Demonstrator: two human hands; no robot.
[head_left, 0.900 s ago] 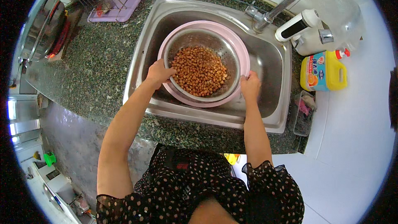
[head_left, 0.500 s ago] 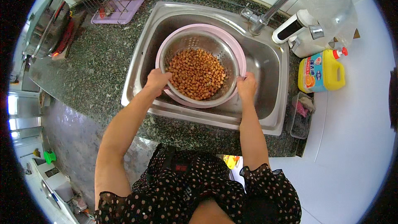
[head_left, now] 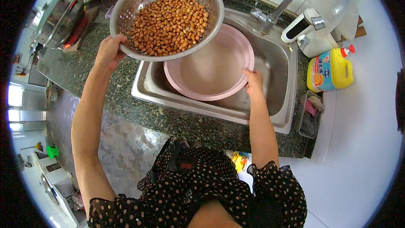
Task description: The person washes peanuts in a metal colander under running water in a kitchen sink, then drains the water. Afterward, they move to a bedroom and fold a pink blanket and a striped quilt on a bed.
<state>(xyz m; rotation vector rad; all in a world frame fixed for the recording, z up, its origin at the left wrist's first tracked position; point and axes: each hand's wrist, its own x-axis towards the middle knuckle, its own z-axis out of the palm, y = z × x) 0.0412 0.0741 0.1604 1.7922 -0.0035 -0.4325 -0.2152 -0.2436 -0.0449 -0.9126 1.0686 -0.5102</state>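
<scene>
My left hand (head_left: 110, 52) grips the near left rim of a metal colander (head_left: 126, 14) and holds it raised over the left part of the sink and the counter. Many brown peanuts (head_left: 171, 25) lie in the colander. Below and to its right, a pink basin (head_left: 231, 94) sits in the steel sink (head_left: 276, 80) with cloudy water (head_left: 206, 74) in it. The colander hides the basin's far left part. My right hand (head_left: 253, 80) is closed on the basin's right rim, thumb over the edge.
A faucet (head_left: 270, 19) rises behind the sink. To the right stand a yellow jug (head_left: 337, 69) with a red cap and a clear box (head_left: 310, 116) with cloths. A lidded pan (head_left: 63, 21) sits at the far left of the speckled counter (head_left: 114, 86).
The colander has come up out of the basin and moved left in my left hand, uncovering the cloudy water. My right hand stays at the basin's right rim.
</scene>
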